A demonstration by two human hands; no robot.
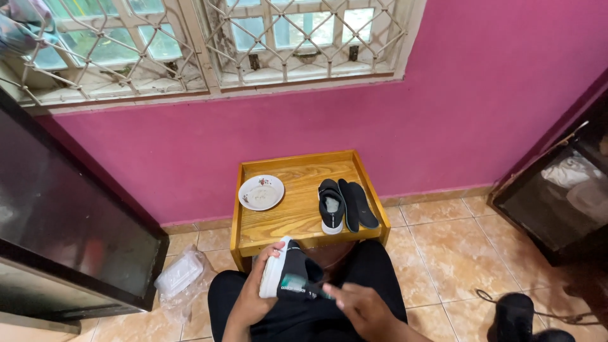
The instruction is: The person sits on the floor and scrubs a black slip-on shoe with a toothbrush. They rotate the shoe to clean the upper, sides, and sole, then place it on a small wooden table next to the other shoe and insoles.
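cabinet (69,240): dark, glossy, seen at far left, below the grilled window (209,38).
bag (179,278): clear plastic w/ a clear box inside, laid on the floor tiles (443,247) just left of the knees.
left hand (256,294): closed round the shoe; white sole cupped in the palm, thumb pressed on the sole's top edge.
shoe (288,272): black upper, white sole, held on its side above the lap, just in front of the tray's near edge. Sole is turned toward the left hand, upper toward the right hand.
brush (301,286): small, teal-and-dark handle, laid across the shoe's upper; head end blurred, bristles can't be made out.
right hand (361,307): fingers closed on the brush handle at its right end; blurred, so exact finger placement can't be told. Hand is set right of and slightly below the shoe, not touching the sole.
tray (297,218): wooden, raised rim, stood against the pink wall (443,114).
plate (261,192): white, small floral marks, set in the tray's left half.
2nd shoe (330,206): black w/ white sole, opening up, placed in the tray's right half.
insoles (361,206): two, dark, laid side by side, touching the 2nd shoe's right side.
stand (557,202): dark, w/ glass front, at far right; pale items seen inside.
cord (506,301): dark, trailed over the tiles at lower right beside a black object.
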